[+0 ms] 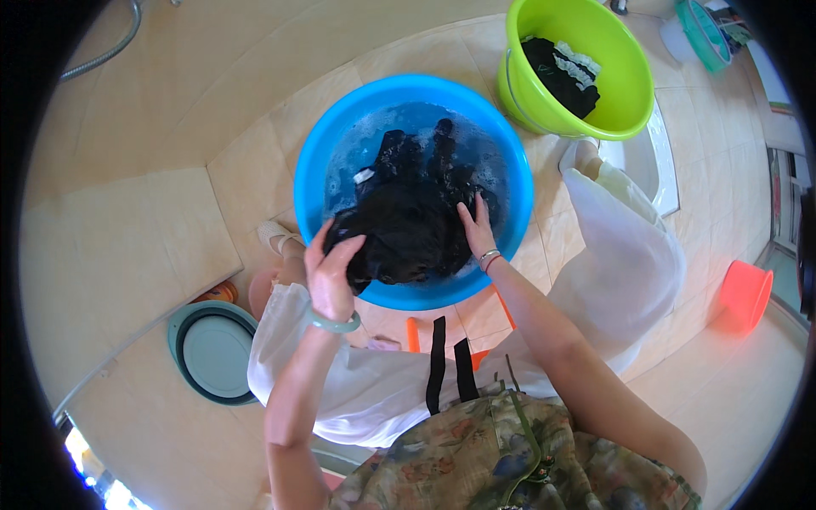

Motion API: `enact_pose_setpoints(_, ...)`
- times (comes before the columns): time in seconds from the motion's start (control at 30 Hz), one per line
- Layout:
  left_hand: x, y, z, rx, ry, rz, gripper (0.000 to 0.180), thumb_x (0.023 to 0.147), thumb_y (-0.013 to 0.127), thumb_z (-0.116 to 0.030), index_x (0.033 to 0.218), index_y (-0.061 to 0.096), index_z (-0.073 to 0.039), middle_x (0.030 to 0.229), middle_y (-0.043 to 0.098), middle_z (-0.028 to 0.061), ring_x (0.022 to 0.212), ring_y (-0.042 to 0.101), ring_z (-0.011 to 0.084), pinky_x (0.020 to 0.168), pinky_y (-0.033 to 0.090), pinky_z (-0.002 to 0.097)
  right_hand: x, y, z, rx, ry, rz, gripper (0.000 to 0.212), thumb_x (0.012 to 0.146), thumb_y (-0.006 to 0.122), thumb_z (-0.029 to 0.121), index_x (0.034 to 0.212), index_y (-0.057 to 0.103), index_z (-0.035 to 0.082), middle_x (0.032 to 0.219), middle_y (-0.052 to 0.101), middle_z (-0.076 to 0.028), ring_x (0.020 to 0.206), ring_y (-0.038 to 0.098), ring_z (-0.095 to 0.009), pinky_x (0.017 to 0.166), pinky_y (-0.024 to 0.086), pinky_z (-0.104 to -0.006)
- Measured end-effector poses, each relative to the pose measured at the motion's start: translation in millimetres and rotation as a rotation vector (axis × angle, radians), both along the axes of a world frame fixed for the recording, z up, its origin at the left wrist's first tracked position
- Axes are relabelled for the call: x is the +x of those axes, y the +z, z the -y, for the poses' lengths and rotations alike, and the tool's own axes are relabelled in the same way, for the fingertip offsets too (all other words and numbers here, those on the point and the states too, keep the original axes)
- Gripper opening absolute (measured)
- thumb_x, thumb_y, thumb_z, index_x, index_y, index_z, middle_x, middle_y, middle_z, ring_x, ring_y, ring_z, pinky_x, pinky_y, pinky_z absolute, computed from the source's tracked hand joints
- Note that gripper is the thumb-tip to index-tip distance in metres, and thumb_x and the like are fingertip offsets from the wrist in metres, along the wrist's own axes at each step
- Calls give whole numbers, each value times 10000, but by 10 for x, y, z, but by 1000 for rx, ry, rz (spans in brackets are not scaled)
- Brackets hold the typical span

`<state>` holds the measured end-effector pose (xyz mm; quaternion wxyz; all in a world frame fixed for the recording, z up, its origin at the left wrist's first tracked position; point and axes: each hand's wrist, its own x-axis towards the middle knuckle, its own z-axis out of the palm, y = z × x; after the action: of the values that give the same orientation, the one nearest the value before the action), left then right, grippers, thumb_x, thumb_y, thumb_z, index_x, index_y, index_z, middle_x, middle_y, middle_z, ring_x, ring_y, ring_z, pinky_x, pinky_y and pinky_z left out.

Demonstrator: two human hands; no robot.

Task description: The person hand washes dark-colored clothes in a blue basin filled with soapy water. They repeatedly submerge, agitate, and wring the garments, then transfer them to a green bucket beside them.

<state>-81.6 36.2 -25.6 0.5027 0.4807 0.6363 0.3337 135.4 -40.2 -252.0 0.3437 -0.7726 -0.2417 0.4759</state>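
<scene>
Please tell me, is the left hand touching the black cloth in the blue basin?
Touching. The head view shows the left hand at the left edge of the black cloth, thumb and fingers on the fabric, no gap visible.

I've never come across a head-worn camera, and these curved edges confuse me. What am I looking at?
There is no robot here, just a person's two bare hands. The single picture comes from a wide fisheye camera on their head, looking down, so straight lines bend near the rim.

A blue basin of foamy water stands on the tiled floor. The left hand holds the near left edge of some black cloth in it; the right hand touches the cloth's right side, though its grip is unclear. Beyond, to the right, a lime-green bucket holds dark fabric.
</scene>
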Motion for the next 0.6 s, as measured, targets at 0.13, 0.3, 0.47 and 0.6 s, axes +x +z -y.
enact_pose_setpoints(0.13, 246, 669, -139, -75, 295, 467, 280, 817, 596, -12, 1087, 604, 64, 1097, 627, 137, 1018, 608, 226, 931, 463, 320, -5, 83, 17, -18, -47, -44, 819, 887, 513, 579, 1490, 252, 90, 1517, 226, -246, 1422, 197, -366, 1161, 161, -392)
enact_pose_setpoints(0.3, 208, 896, -228, 83, 149, 540, 270, 833, 555, -47, 1084, 617, 32, 1086, 642, 113, 1046, 594, 221, 952, 436, 328, -60, -30, 70, -103, -170, -182, 840, 831, 661, 444, 1474, 267, 74, 1403, 400, -221, 1218, 456, -350, 956, 427, -413)
enact_pose_setpoints(0.47, 228, 575, -368, 99, 260, 402, 270, 801, 621, -57, 1050, 619, 49, 1025, 644, 106, 972, 596, 196, 922, 427, 296, -29, -194, 152, -295, -235, -589, 500, 785, 720, 130, 1221, 490, 47, 820, 572, -44, 528, 500, -133, 383, 354, -251)
enact_pose_setpoints(0.6, 117, 206, -343, 17, 107, 336, 349, 801, 610, -62, 1109, 585, 100, 1003, 642, 68, 895, 562, 131, 843, 434, 238, 20, 96, 78, -187, -175, -448, 345, 806, 608, 143, 1114, 605, -13, 727, 561, -41, 590, 520, -151, 533, 419, -276)
